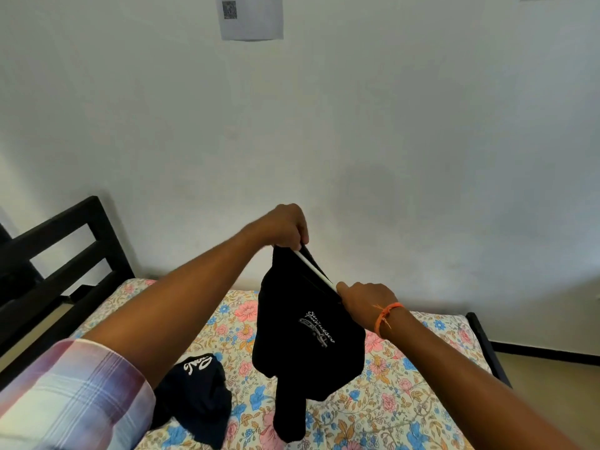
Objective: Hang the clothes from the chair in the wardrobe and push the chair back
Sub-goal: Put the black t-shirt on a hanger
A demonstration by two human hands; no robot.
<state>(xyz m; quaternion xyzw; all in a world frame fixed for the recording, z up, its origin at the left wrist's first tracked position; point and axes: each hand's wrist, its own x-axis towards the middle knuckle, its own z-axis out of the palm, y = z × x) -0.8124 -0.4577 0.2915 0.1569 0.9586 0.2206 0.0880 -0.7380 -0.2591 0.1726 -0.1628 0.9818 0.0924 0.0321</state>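
Observation:
A black shirt (pixel 302 345) with white print hangs in the air over the bed, held up by both hands. My left hand (pixel 285 227) pinches its top edge at the far end. My right hand (pixel 363 298), with an orange wristband, grips the near end. A thin white bar (pixel 313 267), seemingly a hanger, runs between the two hands along the shirt's top. A second dark garment (pixel 198 397) with white lettering lies crumpled on the bed at the lower left. No chair or wardrobe is in view.
The bed (pixel 422 401) has a floral sheet and a black frame with a slatted headboard (pixel 58 254) on the left. A white wall stands close behind, with a printed paper (pixel 251 16) stuck high up. Floor shows at the far right.

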